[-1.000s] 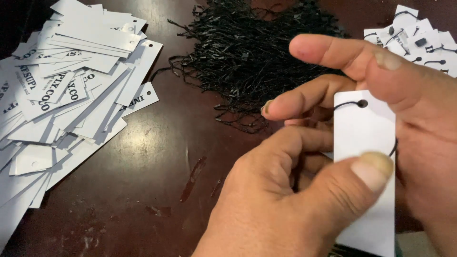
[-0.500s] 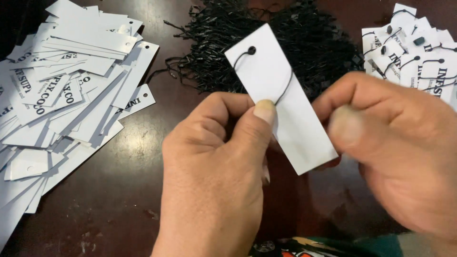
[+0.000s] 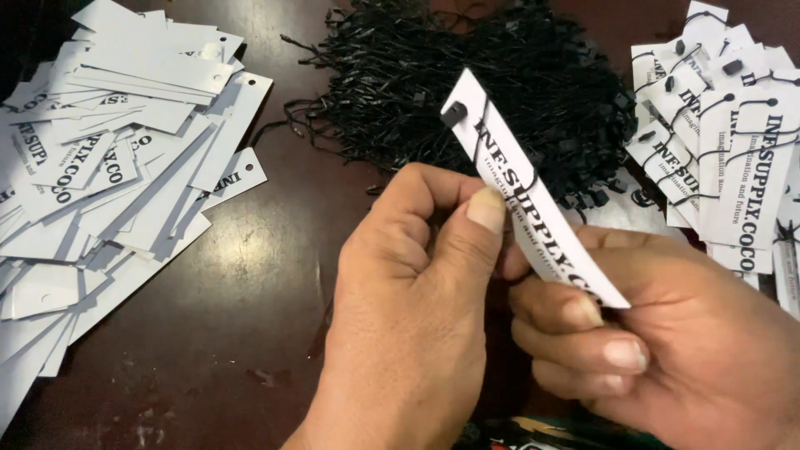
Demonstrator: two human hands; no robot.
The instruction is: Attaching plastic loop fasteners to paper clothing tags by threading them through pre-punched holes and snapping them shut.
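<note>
Behind the held tag (image 3: 533,200), black cords (image 3: 475,75); tag piles (image 3: 108,167) flank.

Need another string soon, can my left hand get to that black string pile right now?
Probably not at once: the left hand is pinching the white tag. Otherwise the black string pile lies uncovered just beyond.

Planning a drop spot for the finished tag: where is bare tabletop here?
Bare dark table lies between the loose tag pile on one side and the left hand on the other, below the black string heap. The far side is crowded: strung tags sit close against the heap and the right hand.
</note>
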